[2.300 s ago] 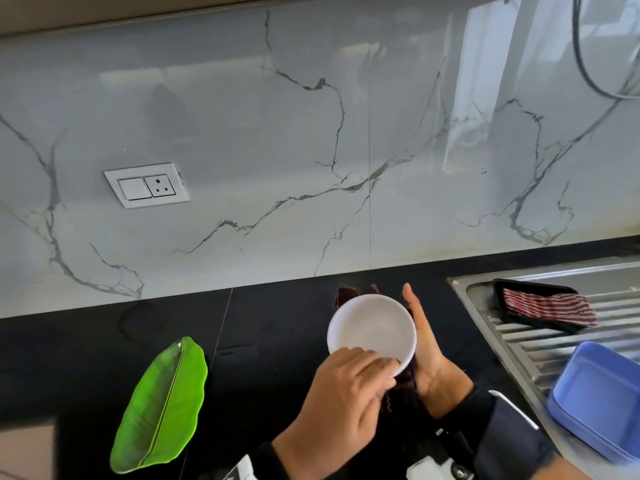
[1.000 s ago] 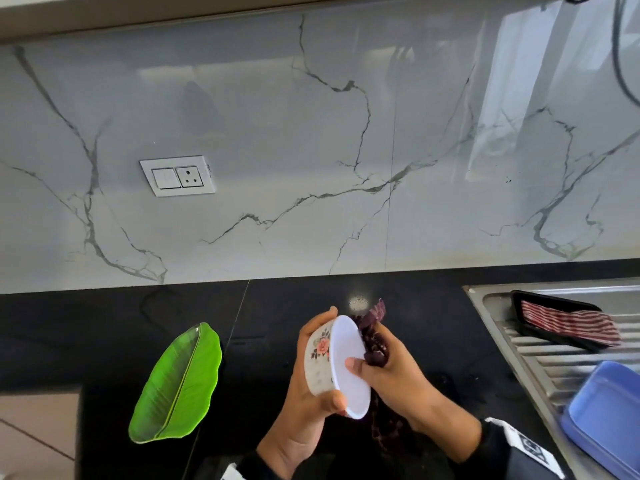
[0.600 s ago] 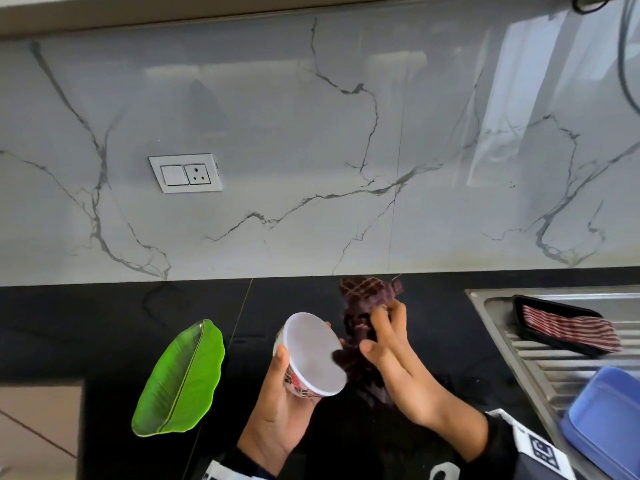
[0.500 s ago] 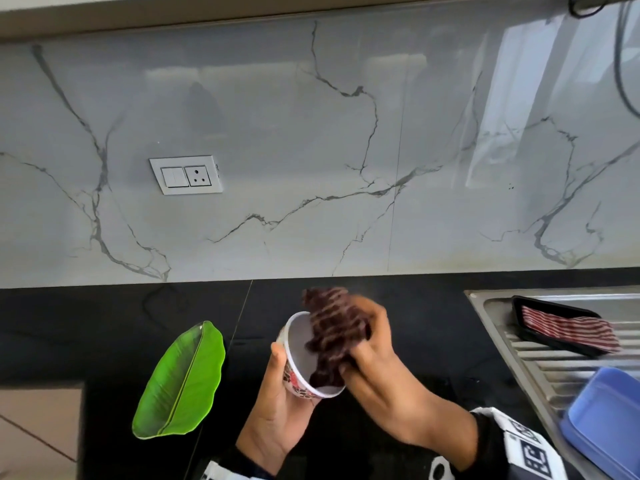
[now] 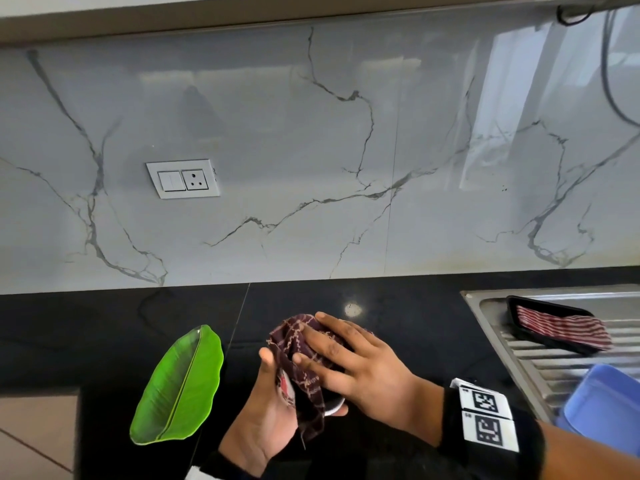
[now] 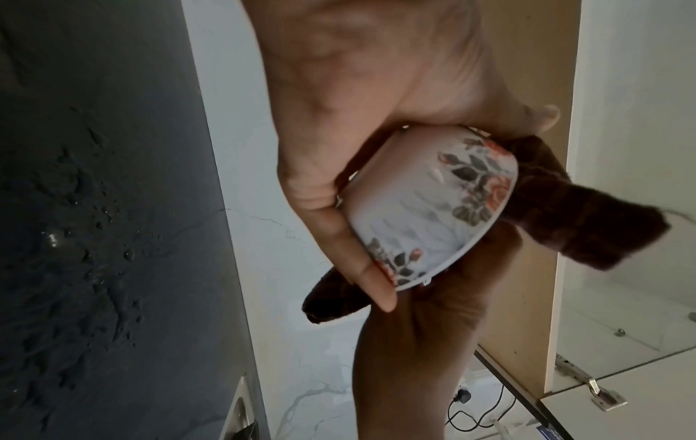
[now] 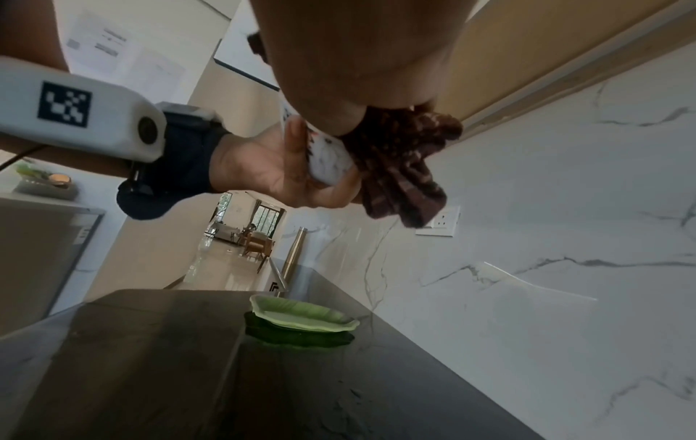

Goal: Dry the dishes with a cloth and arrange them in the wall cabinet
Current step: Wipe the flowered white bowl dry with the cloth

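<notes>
A white bowl with a flower print (image 6: 433, 208) lies tilted in my left hand (image 5: 266, 410), whose fingers wrap its wall. A dark maroon checked cloth (image 5: 298, 344) covers the bowl's mouth. My right hand (image 5: 349, 365) lies on the cloth with spread, nearly straight fingers and presses it into the bowl. In the head view only a sliver of the bowl's rim (image 5: 332, 408) shows. Cloth ends (image 6: 587, 220) stick out on both sides of the bowl. Both hands hover above the black counter (image 5: 398, 306). The bowl (image 7: 331, 160) and cloth (image 7: 403, 166) also show in the right wrist view.
A green leaf-shaped plate (image 5: 180, 386) lies on the counter to the left. At the right, the steel drainboard (image 5: 554, 362) carries a black tray with a striped cloth (image 5: 561, 327) and a blue container (image 5: 606, 400). Water drops (image 6: 94, 208) dot the counter. A wall socket (image 5: 183, 178) sits on the marble backsplash.
My right hand brought the bunched cloth from beside the bowl into its mouth and now lies flat over it. My left hand kept the bowl, turning its opening toward the right hand.
</notes>
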`<state>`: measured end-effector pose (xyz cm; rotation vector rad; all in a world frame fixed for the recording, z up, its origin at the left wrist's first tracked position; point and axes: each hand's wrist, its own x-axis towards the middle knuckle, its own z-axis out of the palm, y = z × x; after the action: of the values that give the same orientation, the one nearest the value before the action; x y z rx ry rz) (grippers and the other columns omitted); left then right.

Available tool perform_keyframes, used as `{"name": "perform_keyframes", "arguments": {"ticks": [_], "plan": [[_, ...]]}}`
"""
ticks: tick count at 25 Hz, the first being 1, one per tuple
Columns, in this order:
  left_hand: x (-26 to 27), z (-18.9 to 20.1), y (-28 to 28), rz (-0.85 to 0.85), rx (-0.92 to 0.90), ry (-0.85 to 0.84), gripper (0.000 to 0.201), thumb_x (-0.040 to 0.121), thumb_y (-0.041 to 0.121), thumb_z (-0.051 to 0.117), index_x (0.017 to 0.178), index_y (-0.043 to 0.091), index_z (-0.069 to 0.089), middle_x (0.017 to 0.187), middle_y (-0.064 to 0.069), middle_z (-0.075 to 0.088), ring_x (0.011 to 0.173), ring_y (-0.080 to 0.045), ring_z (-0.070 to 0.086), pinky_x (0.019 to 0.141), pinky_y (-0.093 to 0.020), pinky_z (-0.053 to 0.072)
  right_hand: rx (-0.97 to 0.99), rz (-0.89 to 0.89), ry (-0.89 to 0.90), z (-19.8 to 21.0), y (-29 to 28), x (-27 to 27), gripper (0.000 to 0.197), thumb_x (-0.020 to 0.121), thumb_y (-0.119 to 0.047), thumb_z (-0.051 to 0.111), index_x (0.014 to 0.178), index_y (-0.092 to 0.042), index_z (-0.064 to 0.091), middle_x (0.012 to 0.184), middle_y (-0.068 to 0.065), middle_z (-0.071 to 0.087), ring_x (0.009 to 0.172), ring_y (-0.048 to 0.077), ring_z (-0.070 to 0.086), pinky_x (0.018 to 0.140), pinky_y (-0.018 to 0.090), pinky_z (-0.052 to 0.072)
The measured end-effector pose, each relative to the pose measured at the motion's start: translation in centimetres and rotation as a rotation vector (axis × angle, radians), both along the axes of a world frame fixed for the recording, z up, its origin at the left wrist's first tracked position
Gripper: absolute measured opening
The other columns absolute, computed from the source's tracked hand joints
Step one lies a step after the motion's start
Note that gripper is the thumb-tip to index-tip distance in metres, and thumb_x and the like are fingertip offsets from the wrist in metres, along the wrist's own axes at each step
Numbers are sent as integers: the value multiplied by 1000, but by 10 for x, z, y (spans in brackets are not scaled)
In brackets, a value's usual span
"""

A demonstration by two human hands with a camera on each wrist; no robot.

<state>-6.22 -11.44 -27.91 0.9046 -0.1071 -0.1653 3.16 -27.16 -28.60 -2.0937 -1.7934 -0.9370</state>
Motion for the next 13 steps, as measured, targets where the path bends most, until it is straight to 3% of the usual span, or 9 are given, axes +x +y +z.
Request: {"name": "perform_keyframes", "arguments": {"ticks": [2, 5, 9, 13], "plan": [[-4, 6, -3, 28, -14, 27, 96, 34, 74, 84, 114, 23, 73, 128, -10, 65, 110, -33, 66, 67, -51, 57, -75, -63, -19, 8, 2, -2, 60, 85, -36, 67, 137, -31, 39, 150, 1, 34, 133, 37, 43, 100, 45, 48], [2, 2, 0, 183, -130, 124, 113, 23, 63, 92, 123, 16, 64, 122, -14, 67, 99, -35, 70, 58, -53, 57, -195, -146, -29, 21, 7, -4, 54, 66, -39, 78, 117, -34, 60, 144, -2, 36, 125, 40, 50, 93, 49, 52], [4, -4, 0, 262, -122, 193, 119, 19, 57, 95, 125, 17, 58, 115, -15, 70, 92, -34, 72, 57, -51, 57, -325, -224, -46, 30, 9, -8, 56, 63, -39, 78, 117, -33, 67, 140, -1, 39, 117, 38, 56, 82, 43, 56], [10, 1, 3, 266, -37, 95, 109, 29, 49, 97, 124, 11, 58, 114, -16, 70, 99, -29, 70, 65, -46, 59, -408, -280, -141, 32, 11, -13, 53, 62, -46, 75, 114, -34, 70, 140, 0, 45, 117, 37, 43, 82, 43, 55]]}}
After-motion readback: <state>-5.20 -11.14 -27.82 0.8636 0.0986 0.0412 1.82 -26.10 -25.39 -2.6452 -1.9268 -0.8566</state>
